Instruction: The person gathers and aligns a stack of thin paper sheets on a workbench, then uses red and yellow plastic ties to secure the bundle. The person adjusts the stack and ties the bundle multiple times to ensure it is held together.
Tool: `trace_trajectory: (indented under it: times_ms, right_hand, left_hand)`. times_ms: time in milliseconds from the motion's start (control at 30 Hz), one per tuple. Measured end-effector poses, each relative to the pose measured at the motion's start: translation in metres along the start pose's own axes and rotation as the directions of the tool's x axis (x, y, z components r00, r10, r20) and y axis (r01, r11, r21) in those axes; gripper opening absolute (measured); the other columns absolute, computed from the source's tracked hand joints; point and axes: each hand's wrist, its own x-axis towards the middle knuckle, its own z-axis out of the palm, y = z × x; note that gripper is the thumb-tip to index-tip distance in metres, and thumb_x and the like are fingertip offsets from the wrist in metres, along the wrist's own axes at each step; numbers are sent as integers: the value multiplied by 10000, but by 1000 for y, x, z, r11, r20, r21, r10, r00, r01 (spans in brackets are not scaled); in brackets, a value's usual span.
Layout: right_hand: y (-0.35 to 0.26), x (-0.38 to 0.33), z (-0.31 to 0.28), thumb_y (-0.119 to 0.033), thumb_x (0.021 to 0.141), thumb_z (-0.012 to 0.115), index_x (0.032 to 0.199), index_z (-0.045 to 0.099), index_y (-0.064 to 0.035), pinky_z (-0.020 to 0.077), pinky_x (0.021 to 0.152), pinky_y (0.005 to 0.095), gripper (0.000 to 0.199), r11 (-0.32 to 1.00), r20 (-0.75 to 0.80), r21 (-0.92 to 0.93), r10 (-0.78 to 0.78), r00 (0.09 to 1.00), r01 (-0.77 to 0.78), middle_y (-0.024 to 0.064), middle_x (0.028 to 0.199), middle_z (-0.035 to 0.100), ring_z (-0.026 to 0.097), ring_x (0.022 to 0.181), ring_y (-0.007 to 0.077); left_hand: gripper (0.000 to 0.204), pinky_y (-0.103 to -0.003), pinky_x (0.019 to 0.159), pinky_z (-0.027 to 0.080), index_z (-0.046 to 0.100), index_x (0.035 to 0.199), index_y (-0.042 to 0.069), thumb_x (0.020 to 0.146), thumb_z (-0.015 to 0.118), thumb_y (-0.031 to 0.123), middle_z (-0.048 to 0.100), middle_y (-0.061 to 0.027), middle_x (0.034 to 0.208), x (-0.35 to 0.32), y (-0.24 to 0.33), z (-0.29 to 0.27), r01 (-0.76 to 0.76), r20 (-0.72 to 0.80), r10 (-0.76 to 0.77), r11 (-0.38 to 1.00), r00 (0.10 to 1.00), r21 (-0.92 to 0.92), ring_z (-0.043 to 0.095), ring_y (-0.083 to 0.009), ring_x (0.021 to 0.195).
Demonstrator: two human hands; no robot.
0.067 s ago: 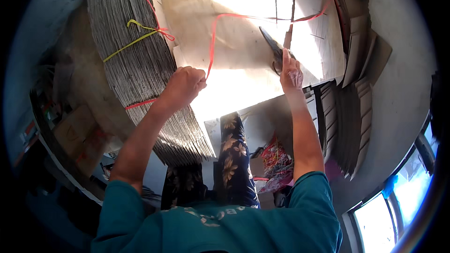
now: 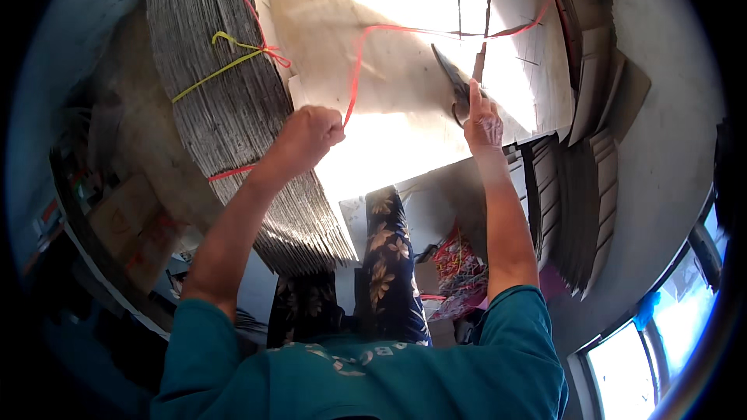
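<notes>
My left hand (image 2: 311, 137) is closed in a fist beside the long stack of flat cardboard (image 2: 226, 70), gripping one end of a red plastic strap (image 2: 356, 82). From the fist the strap runs up and away across the table, then off to the far right. A yellow tie (image 2: 218, 76) and a red tie (image 2: 232, 173) go round the stack, with a knot on its right side. My right hand (image 2: 484, 123) has its fingers closed around the dark handles of a pair of scissors (image 2: 451, 74), whose blades point away and to the left over the table.
The pale tabletop (image 2: 420, 136) is brightly sunlit, with dark slits at its far side. More cardboard bundles (image 2: 572, 210) stand low on the right, and further sheets (image 2: 595, 78) lean at the table's right end. A heap of coloured strap scraps (image 2: 459, 272) lies below the table.
The red strap's bend on the table has shifted slightly to the right. Both hands and the scissors are almost where they were.
</notes>
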Motion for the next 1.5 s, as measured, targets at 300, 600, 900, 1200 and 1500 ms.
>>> trace_trajectory:
  times_ms: [300, 600, 900, 1200, 1500]
  right_hand:
    - [-103, -37, -62, 6, 599, 632, 1119, 500, -1, 426, 527, 223, 537, -393, 642, 664, -137, 755, -636, 38, 703, 536, 524, 591, 131]
    - [-165, -71, -39, -51, 777, 639, 1133, 484, -20, 459, 603, 227, 390, 45, 611, 790, -149, 777, -612, 52, 721, 572, 539, 629, 93]
    - [-183, -73, -38, -210, 736, 716, 1170, 450, -64, 469, 722, 327, 529, 178, 694, 720, -211, 688, -671, 86, 760, 587, 573, 743, 174]
    - [-191, -50, -40, -340, 729, 739, 1132, 459, -43, 437, 683, 334, 574, 232, 657, 754, -247, 712, -615, 85, 732, 525, 495, 699, 171]
    - [-203, -34, -42, -427, 743, 732, 1066, 490, -22, 386, 584, 292, 572, 194, 617, 787, -252, 745, -586, 25, 622, 429, 407, 611, 115]
  left_hand:
    - [114, -247, 473, 421, 644, 703, -17, 785, 613, 55, 614, -67, 584, 40, 3, -28, 147, 130, -95, 860, 987, -488, 535, -86, 490]
    - [168, -214, 472, 413, 622, 725, 5, 844, 577, 115, 620, -65, 643, 67, 26, -42, 91, 92, -52, 870, 994, -484, 544, -77, 532]
    - [210, -211, 537, 458, 611, 734, 20, 873, 550, 165, 623, -52, 676, 82, 26, -41, 51, 161, 20, 903, 987, -426, 569, -84, 585]
    - [239, -224, 587, 486, 620, 735, 32, 867, 525, 207, 637, -50, 699, 84, 25, -30, 35, 219, 88, 865, 972, -501, 590, -96, 608]
    - [243, -214, 611, 479, 610, 733, 40, 905, 509, 180, 632, -33, 705, 84, 25, -28, 51, 231, 67, 882, 971, -468, 579, -77, 617]
